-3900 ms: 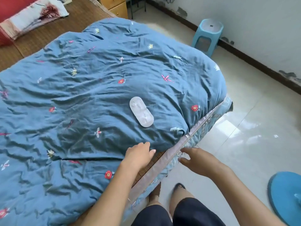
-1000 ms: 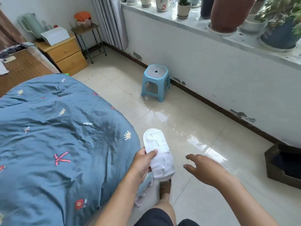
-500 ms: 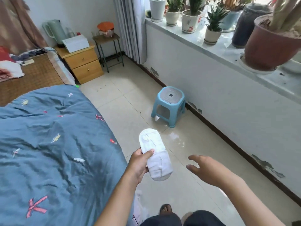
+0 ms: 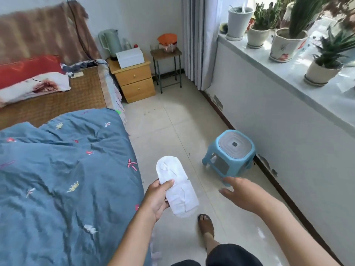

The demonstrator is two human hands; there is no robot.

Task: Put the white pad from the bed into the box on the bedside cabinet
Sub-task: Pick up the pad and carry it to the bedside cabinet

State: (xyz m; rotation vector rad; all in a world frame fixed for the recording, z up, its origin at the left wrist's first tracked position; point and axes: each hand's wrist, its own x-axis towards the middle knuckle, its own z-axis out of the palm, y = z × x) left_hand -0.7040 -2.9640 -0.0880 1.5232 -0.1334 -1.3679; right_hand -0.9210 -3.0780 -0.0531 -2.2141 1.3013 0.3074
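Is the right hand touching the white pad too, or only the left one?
Apart. The head view shows bare floor between the open right hand and the white pad; only the left hand holds it, fingers pressed on its face.

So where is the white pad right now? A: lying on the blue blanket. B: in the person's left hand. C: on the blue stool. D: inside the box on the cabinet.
B: the left hand grips the white pad over the floor, beside the bed; the box sits far off on the bedside cabinet.
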